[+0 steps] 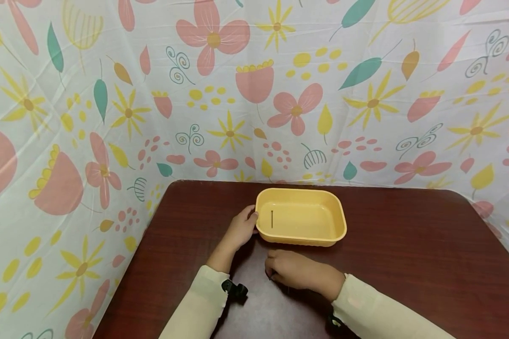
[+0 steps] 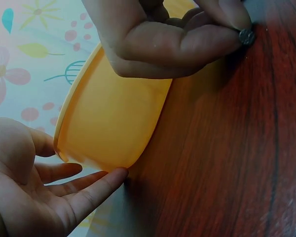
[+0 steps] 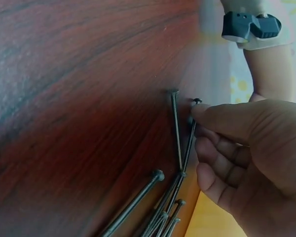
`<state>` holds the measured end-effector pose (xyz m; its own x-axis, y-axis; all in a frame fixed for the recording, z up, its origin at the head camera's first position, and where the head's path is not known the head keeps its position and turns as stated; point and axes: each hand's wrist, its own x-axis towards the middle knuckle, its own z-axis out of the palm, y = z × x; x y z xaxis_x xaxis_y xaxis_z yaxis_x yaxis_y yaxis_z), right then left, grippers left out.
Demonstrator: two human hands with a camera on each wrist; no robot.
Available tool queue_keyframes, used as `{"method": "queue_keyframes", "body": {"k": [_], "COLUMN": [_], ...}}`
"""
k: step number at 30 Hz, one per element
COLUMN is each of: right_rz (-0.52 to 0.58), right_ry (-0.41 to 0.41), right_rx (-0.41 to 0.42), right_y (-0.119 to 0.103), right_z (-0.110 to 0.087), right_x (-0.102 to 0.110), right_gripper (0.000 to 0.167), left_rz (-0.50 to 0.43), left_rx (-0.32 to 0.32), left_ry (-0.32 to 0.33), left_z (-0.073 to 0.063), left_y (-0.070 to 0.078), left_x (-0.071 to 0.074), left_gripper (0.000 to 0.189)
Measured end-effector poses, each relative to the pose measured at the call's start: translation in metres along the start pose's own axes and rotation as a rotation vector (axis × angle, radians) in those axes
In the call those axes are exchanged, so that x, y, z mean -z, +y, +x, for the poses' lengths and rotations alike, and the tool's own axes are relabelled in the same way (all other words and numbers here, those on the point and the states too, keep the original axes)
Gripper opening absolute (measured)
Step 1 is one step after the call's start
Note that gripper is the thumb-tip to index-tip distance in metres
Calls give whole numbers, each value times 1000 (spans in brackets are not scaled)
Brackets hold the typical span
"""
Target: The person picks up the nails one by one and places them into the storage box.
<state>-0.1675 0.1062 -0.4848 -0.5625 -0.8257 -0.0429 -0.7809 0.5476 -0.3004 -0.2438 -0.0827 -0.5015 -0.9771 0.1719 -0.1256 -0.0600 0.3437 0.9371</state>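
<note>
A yellow plastic basin (image 1: 301, 239) sits on the table, with one dark nail (image 1: 272, 219) lying inside near its left end. My left hand (image 1: 240, 228) holds the basin's left end, its thumb at the rim and its other fingers against the outer wall (image 2: 118, 123). In front of the basin, my right hand (image 1: 294, 269) pinches a nail (image 3: 191, 140) just below its head, between thumb and forefinger. Its round head (image 2: 246, 37) pokes out from the fingertips in the left wrist view. Several loose nails (image 3: 130, 205) lie beside that hand, mostly hidden from the head view.
The dark red wooden table (image 1: 407, 249) extends on both sides of the basin. A floral cloth (image 1: 297, 94) hangs behind it and along the left. Black wrist cameras, one of them on the left sleeve (image 1: 236, 289), stick out near the cuffs.
</note>
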Motion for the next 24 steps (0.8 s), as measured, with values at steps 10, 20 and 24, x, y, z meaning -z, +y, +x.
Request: {"method": "queue_keyframes", "body": {"k": [10, 20, 24], "right_rz": [11, 268, 386], "right_ry": [88, 264, 322], "right_rx": [-14, -67, -105], "right_y": [1, 7, 11], "right_z": [3, 4, 5], "right_x": [10, 34, 45], "right_gripper": [6, 3, 5], "left_rz": [10, -2, -4], "left_rx": [7, -29, -37], "left_ry": [-4, -9, 0], "left_z": [-2, -5, -5], "left_y": [3, 5, 5], "left_x": [2, 1, 0], "left_gripper": [50, 48, 47]}}
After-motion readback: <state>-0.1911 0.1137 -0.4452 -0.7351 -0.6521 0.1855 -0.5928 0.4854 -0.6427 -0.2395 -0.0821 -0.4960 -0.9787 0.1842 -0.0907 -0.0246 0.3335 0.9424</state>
